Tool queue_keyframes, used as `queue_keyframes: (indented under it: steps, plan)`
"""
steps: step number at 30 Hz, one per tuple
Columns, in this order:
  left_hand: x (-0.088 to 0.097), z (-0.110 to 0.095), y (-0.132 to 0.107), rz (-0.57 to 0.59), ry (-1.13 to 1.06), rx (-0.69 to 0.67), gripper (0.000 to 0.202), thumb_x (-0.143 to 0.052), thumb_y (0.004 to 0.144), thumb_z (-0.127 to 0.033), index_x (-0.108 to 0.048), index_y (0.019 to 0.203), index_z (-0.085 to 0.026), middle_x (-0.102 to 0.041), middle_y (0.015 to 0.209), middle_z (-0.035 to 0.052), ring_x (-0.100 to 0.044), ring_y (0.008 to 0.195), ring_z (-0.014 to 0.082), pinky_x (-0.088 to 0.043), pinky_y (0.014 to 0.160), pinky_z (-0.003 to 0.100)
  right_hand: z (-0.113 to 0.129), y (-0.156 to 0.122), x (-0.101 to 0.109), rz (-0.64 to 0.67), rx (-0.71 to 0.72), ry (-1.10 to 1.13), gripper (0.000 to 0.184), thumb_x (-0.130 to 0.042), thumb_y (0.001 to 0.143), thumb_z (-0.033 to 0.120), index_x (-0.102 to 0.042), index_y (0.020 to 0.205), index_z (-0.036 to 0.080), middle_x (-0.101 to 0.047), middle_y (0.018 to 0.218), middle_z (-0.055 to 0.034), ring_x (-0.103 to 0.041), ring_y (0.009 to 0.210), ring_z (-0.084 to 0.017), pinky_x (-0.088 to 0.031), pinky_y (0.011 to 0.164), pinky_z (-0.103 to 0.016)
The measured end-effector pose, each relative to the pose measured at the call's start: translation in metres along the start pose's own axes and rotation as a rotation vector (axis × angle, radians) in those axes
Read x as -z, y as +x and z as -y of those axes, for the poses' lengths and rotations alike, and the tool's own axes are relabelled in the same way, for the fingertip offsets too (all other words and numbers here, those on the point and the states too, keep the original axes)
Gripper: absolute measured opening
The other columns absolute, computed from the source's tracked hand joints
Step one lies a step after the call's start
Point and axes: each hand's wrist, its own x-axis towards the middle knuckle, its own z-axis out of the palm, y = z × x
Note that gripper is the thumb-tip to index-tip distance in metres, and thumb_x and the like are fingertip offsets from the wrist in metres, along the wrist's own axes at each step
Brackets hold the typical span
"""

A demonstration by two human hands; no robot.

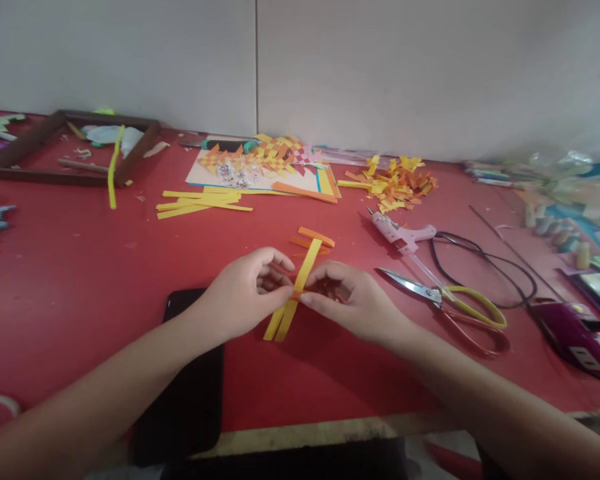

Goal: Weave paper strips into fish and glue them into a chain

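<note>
My left hand and my right hand meet at the middle of the red table. Both pinch a small bundle of crossed paper strips, yellow ones running up and down with orange ones across. The yellow ends stick out below my fingers and the orange ends fan out above them. Both hands have their fingers closed on the strips, thumbs almost touching.
Scissors and a pink glue gun with its black cord lie to the right. Loose yellow strips, woven paper pieces and a scrap pile sit farther back. A black phone lies under my left forearm; a wooden frame stands far left.
</note>
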Motion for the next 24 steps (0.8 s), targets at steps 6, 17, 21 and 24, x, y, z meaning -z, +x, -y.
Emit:
queue_keyframes:
  steps: [6, 17, 21, 24]
  plan:
    - [0.004, 0.017, -0.004, -0.053, -0.012, 0.022, 0.02, -0.067, 0.076, -0.028, -0.058, 0.091, -0.019, -0.065, 0.085, 0.0013, -0.066, 0.077, 0.0157, -0.056, 0.076, 0.033, -0.031, -0.014, 0.008, -0.021, 0.55, -0.452, 0.015, -0.052, 0.097, 0.015, -0.067, 0.099, 0.018, -0.073, 0.097, -0.0073, -0.066, 0.091, -0.018, -0.055, 0.083, -0.033]
    - [-0.012, 0.016, -0.005, -0.167, 0.304, -0.018, 0.006, -0.057, 0.082, -0.02, -0.056, 0.088, -0.022, -0.064, 0.081, -0.0001, -0.064, 0.074, 0.017, -0.05, 0.069, 0.032, -0.04, -0.03, 0.04, -0.318, 0.597, -0.775, 0.014, -0.057, 0.092, 0.012, -0.067, 0.097, 0.019, -0.074, 0.091, -0.0076, -0.067, 0.085, -0.022, -0.056, 0.081, -0.038]
    - [-0.014, 0.01, -0.008, -0.161, 0.478, -0.03, 0.005, -0.055, 0.085, -0.02, -0.055, 0.089, -0.022, -0.064, 0.076, -0.0013, -0.061, 0.068, 0.0163, -0.047, 0.063, 0.03, -0.012, -0.035, 0.016, -0.181, 0.734, -0.681, 0.018, -0.057, 0.091, 0.009, -0.067, 0.102, 0.018, -0.075, 0.095, -0.0061, -0.068, 0.089, -0.019, -0.057, 0.088, -0.037]
    - [-0.013, 0.005, -0.012, -0.127, 0.579, -0.011, 0.011, -0.057, 0.087, -0.023, -0.056, 0.098, -0.021, -0.068, 0.083, 0.0008, -0.063, 0.069, 0.018, -0.048, 0.062, 0.031, -0.001, -0.035, 0.0, -0.123, 0.757, -0.617, 0.016, -0.057, 0.092, 0.009, -0.068, 0.102, 0.015, -0.075, 0.099, -0.0077, -0.068, 0.091, -0.019, -0.059, 0.09, -0.037]
